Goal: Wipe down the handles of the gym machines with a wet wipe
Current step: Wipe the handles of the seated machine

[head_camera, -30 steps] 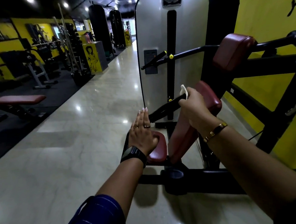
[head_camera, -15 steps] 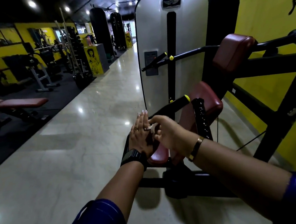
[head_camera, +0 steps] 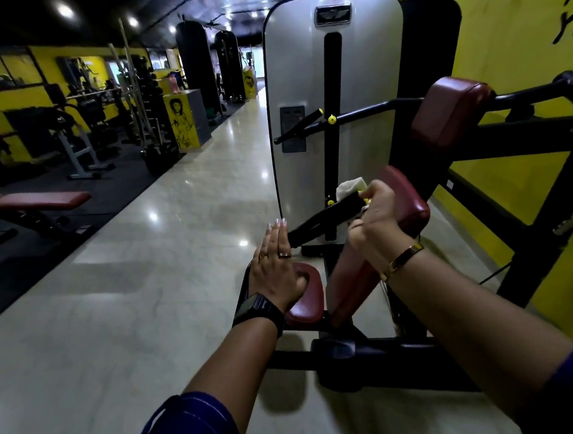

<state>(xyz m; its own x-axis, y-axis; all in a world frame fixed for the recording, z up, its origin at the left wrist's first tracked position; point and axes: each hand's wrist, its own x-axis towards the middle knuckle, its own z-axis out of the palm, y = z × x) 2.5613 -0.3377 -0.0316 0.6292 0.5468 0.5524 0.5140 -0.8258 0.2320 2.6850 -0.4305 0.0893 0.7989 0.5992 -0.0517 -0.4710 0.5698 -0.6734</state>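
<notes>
My right fingers (head_camera: 356,226) are curled closed. They hold the wipe (head_camera: 348,187) pressed around the far end of the black handle (head_camera: 322,218). A white corner of the wipe stands out above the right hand (head_camera: 378,219), and a little of the yellow cap (head_camera: 365,200) shows beside it. The hand hides how much of the wipe lies under the palm, so I cannot tell.

My left fingers (head_camera: 276,236) are straight, close together, and hold nothing. The left hand (head_camera: 273,268) leans on the left side of the small pad (head_camera: 307,295), with the thumb on the pad's top. The fingertips are just beside the near, lower end of the handle, but I cannot tell if they touch it.

I judge that the step in hand is wiping this handle along its length. To do it well, I would wrap the wipe fully round the bar, not only over the top. Then I would draw it with even pressure from the cap toward the near end, turning the wrist a little so that the underside is cleaned too. The left hand on the pad gives support, which is useful if the handle can swing.

The big pad (head_camera: 409,204) is just behind the right hand, and the grey shroud (head_camera: 302,80) stands farther off. A second handle (head_camera: 301,127) crosses the shroud higher up, well apart from both hands. It probably needs the wipe next.
</notes>
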